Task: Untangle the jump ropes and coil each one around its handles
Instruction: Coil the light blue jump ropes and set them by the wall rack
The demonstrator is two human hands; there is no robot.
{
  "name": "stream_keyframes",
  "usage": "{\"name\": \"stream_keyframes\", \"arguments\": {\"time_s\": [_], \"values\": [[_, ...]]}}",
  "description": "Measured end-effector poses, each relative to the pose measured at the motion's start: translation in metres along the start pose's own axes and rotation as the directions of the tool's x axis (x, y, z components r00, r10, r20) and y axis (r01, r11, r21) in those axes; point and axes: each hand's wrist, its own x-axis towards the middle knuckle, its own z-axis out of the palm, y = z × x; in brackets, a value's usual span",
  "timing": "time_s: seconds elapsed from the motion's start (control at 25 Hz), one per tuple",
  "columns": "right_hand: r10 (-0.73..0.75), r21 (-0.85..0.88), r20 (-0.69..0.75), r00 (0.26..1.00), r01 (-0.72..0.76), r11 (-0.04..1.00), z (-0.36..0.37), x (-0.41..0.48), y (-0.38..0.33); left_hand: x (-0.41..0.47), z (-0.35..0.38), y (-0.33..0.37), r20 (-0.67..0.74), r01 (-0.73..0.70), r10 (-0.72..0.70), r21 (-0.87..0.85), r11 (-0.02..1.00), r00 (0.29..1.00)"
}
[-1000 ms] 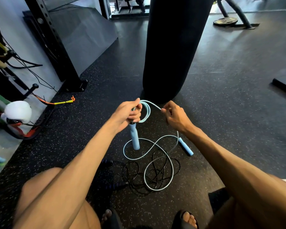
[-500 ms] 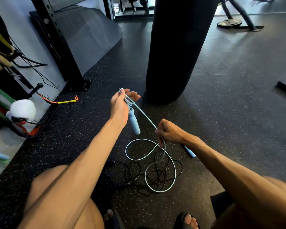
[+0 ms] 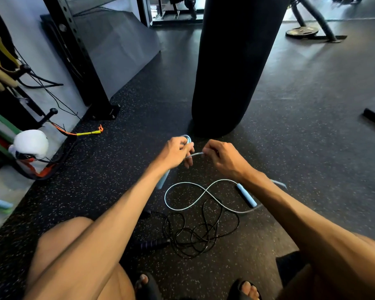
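My left hand (image 3: 174,152) grips one light blue handle (image 3: 162,180) upright, with turns of the light blue rope wound at its top. My right hand (image 3: 222,158) pinches the same rope just right of the left hand. The loose part of the light blue rope (image 3: 188,207) lies in loops on the floor below, leading to the second blue handle (image 3: 246,194) under my right wrist. A black jump rope (image 3: 195,232) lies in a tangled heap nearer me, its dark handle (image 3: 152,244) at the left.
A black punching bag (image 3: 232,66) hangs just beyond my hands. A black rack post (image 3: 80,61), a white boxing glove (image 3: 31,144) and bands stand at the left. My knees and sandalled feet (image 3: 245,289) frame the ropes. A dark mat edge (image 3: 374,118) lies at right.
My right hand rose from the floor loops back up beside the left hand, carrying the rope. The left hand lowered slightly. The floor loop shrank and the second handle slid nearer.
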Motion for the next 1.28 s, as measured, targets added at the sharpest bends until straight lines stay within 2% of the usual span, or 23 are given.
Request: {"name": "stream_keyframes", "arguments": {"time_s": [0.16,0.32,0.44,0.56,0.68,0.8,0.96,1.04,1.16,1.2,1.28], "values": [[0.013,-0.016,-0.075,0.997,-0.014,1.0,-0.009,0.002,0.002,-0.001,0.002,0.003,0.224,0.071,-0.075,0.028,0.997,0.972],[0.068,0.014,-0.14,0.988,-0.067,0.998,-0.014,0.004,0.009,-0.004,0.003,0.013,0.378,0.172,-0.091,-0.187,0.967,0.921],[0.124,0.083,-0.148,0.981,-0.113,0.99,-0.013,0.003,0.012,-0.009,0.0,0.023,0.507,0.273,-0.053,-0.371,0.887,0.86],[0.191,0.172,-0.123,0.974,-0.168,0.971,-0.008,0.004,0.017,-0.011,-0.005,0.029,0.577,0.399,-0.004,-0.561,0.726,0.817],[0.267,0.285,-0.056,0.962,-0.241,0.928,-0.001,0.005,0.021,-0.01,-0.009,0.034,0.513,0.403,0.059,-0.735,0.545,0.856],[0.329,0.379,0.08,0.941,-0.334,0.863,0.007,-0.001,0.019,-0.007,-0.014,0.039,0.343,0.296,0.056,-0.872,0.391,0.938],[0.352,0.423,0.286,0.891,-0.447,0.788,0.016,-0.009,0.013,-0.001,-0.024,0.042,0.155,0.157,-0.026,-0.949,0.274,0.988],[0.361,0.396,0.331,0.872,-0.476,0.786,0.019,-0.011,0.011,0.001,-0.026,0.04,0.079,0.097,-0.077,-0.96,0.263,0.994],[0.329,0.293,0.35,0.877,-0.436,0.851,0.023,-0.012,0.011,0.007,-0.026,0.036,-0.037,0.01,-0.164,-0.962,0.274,0.986],[0.305,0.24,0.346,0.887,-0.398,0.886,0.023,-0.012,0.011,0.008,-0.026,0.035,-0.08,-0.019,-0.191,-0.952,0.304,0.978],[0.197,0.109,0.299,0.934,-0.239,0.965,0.022,-0.01,0.01,0.009,-0.023,0.033,-0.187,-0.062,-0.221,-0.878,0.474,0.957]]}}
